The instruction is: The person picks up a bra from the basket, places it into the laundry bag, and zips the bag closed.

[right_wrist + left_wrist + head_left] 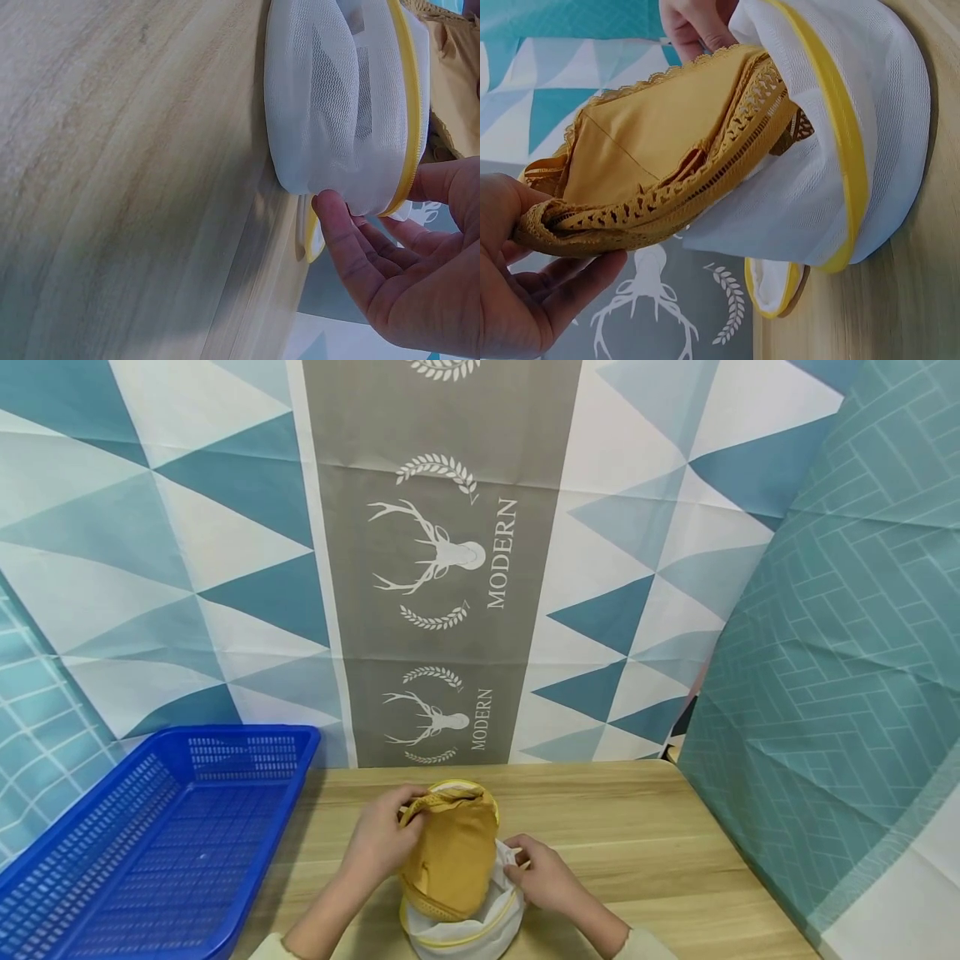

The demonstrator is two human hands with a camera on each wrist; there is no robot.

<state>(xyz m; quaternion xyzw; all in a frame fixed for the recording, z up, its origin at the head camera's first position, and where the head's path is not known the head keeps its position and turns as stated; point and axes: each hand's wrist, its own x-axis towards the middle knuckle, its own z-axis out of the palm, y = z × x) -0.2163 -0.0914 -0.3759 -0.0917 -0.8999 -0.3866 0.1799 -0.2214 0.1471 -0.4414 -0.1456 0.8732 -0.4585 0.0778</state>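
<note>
A mustard-yellow lace-trimmed undergarment (453, 856), folded into a cup-like shape, stands tilted in the mouth of a white mesh laundry bag (487, 943) with yellow trim. My left hand (375, 839) pinches the garment's upper lacy edge between thumb and fingers. In the left wrist view the garment's (656, 139) lower end goes inside the bag (889, 127). My right hand (547, 881) grips the bag's rim on the right; in the right wrist view its thumb and fingers (341, 232) hold the mesh by the yellow zip edge. The bag's yellow-edged flap (772, 289) lies open behind the garment.
On the left stands a large blue plastic basket (247, 777) with perforated sides. The wooden table (622, 827) reaches a patterned cloth backdrop (420, 635). A teal cloth (847, 693) hangs along the right side.
</note>
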